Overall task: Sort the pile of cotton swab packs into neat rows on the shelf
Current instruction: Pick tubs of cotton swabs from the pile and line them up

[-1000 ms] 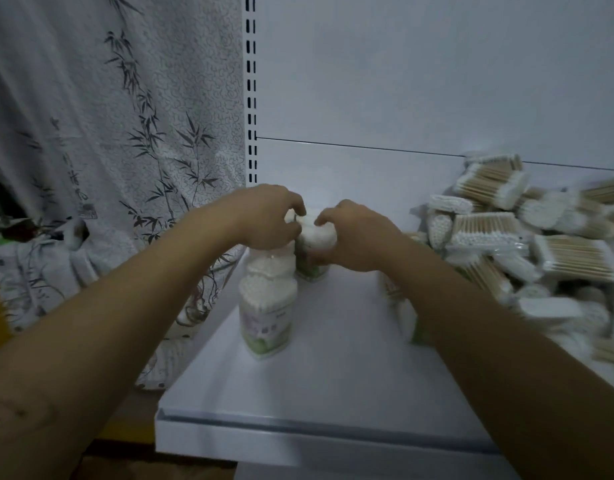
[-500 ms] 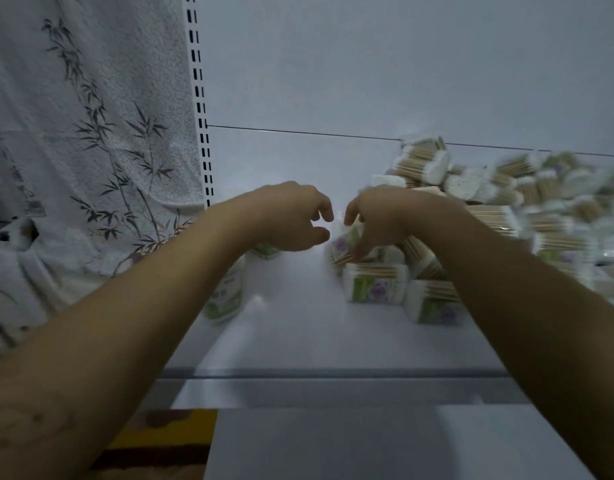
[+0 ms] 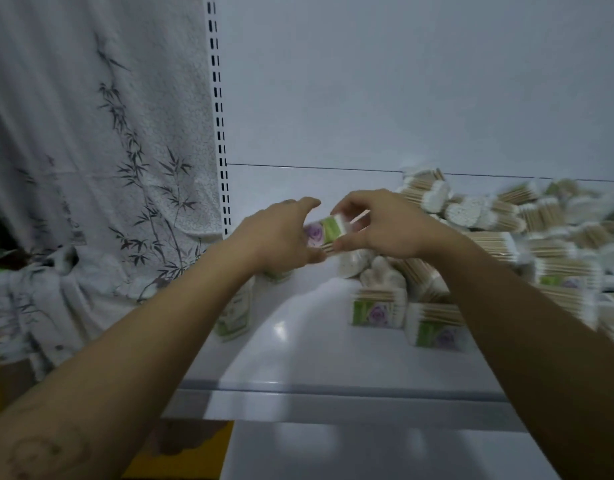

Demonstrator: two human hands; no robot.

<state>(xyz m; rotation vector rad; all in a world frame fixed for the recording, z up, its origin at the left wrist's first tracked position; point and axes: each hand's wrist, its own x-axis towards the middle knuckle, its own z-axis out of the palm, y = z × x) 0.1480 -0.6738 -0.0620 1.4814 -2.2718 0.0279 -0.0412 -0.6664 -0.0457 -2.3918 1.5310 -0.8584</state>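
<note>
Above shelf (image 3: pixel 298 344), left hand (image 3: pixel 274 233), right hand (image 3: pixel 385 226) grip one swab pack (image 3: pixel 328 230); pile (image 3: pixel 506 237) crowds right, curtain (image 3: pixel 91 168) left.

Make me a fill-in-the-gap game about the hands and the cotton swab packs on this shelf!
The left hand and right hand hold one cotton swab pack with a purple ____ on it.
The messy pile lies on the ____ side of the shelf.
The curtain is printed with ____ stalks.
Missing words: flower; right; bamboo.
</note>
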